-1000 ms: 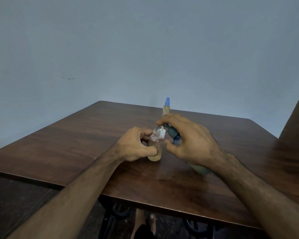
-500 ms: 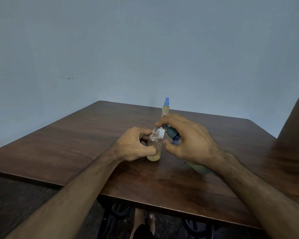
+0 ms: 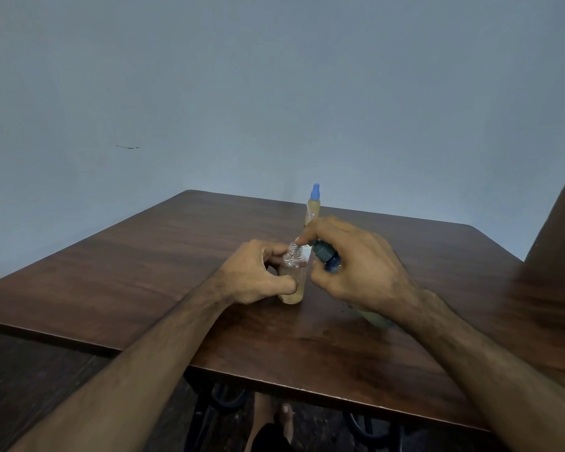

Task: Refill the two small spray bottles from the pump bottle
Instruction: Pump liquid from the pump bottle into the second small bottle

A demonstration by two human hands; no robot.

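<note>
Head view is showing your left hand (image 3: 258, 272) wrapping its fingers and thumb around an uncapped small spray bottle (image 3: 293, 275), which is standing upright on the wooden table (image 3: 128, 272), roughly midway between the left and right edges and nearer the front edge than the back. Pale yellowish liquid is filling the lower part of this clear bottle, and its threaded neck is standing open at the top.

Your right hand (image 3: 359, 272) is gripping the pump bottle (image 3: 327, 259), tilting it so the dark blue pump head is pointing toward the open neck. Your index finger is resting on the pump's tip right at the neck's rim. The pump bottle's pale body is showing below your wrist, angling down toward the tabletop; whether it is touching the surface you cannot tell.

Behind your right hand, toward the back edge, a second spray bottle (image 3: 313, 207) is standing upright, wearing a blue cap and holding yellowish liquid.
</note>
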